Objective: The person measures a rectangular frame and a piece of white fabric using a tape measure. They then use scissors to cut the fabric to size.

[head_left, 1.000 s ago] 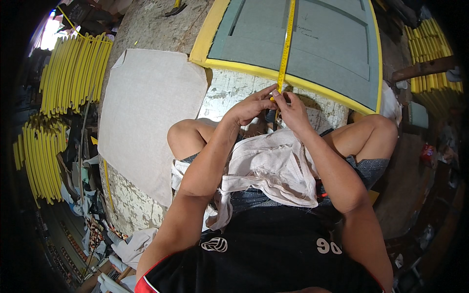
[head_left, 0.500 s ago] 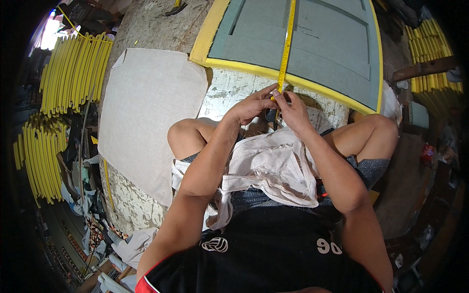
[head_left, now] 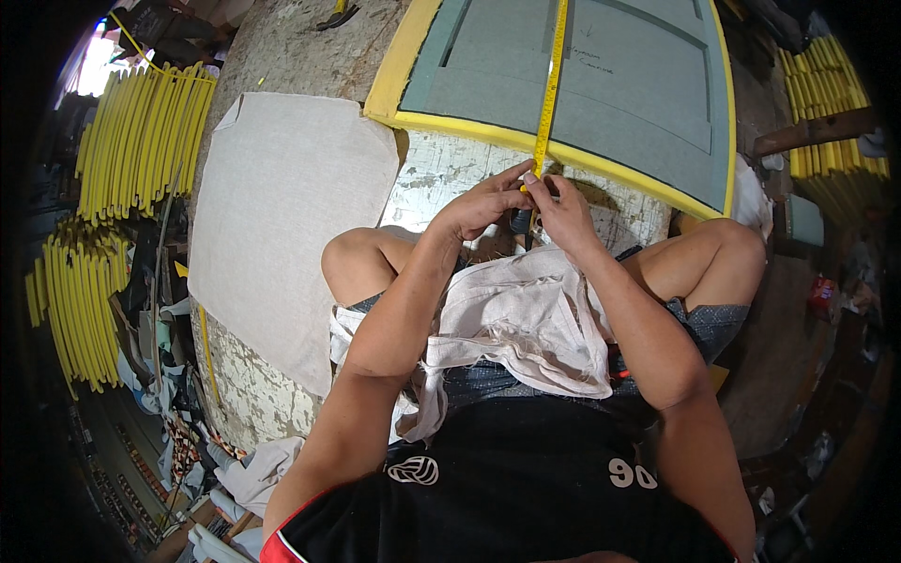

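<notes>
A yellow tape measure (head_left: 550, 89) runs out across a grey-green panel (head_left: 638, 84) with a yellow foam-like border (head_left: 610, 171). Its near end lies between my two hands, just off the panel's near edge. My left hand (head_left: 485, 204) pinches the tape from the left side, and my right hand (head_left: 560, 208) meets it from the right with thumb and fingers closed on the tape. Below them hangs a dark piece (head_left: 522, 222), perhaps the tape's case, partly hidden by the fingers. Across my lap lies a bundle of off-white cloth (head_left: 516, 314).
A pale fabric sheet (head_left: 291, 216) is spread over the worn tabletop (head_left: 291, 47) to the left. A hammer-like tool (head_left: 338, 16) lies at the far edge. Stacks of yellow strips (head_left: 141, 141) stand at left, with more yellow strips (head_left: 831, 113) at right beside a wooden bar (head_left: 815, 132).
</notes>
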A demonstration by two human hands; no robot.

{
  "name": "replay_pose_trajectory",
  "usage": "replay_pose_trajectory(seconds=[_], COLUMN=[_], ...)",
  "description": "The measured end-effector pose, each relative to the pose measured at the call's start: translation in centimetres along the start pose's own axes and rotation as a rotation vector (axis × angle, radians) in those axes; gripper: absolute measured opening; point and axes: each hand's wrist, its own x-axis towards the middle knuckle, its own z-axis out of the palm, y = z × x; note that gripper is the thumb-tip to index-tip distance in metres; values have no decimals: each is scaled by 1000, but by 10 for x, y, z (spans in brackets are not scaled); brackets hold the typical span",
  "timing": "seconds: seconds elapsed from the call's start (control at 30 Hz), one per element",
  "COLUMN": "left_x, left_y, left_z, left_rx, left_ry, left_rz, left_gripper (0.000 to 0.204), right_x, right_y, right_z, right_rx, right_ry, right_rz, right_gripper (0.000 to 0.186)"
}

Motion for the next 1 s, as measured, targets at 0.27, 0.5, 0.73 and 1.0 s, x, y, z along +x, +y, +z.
replay_pose_trajectory(seconds=[0.27, 0.5, 0.73, 1.0], left_x=[-1, -3, -2, 0], left_y=[0, 5, 5, -2], left_z=[0, 2, 2, 1], left_rx=[-12, -2, -36, -17], left_ry=[1, -7, -32, -13], left_rz=[-4, -2, -4, 34], left_gripper=[79, 78, 80, 73], right_x=[2, 2, 3, 4], right_y=[5, 4, 9, 8], right_z=[1, 0, 3, 3], right_rx=[-13, 11, -1, 0], right_ry=[14, -5, 36, 15], right_rz=[-43, -33, -108, -43], right_gripper=[52, 50, 57, 48])
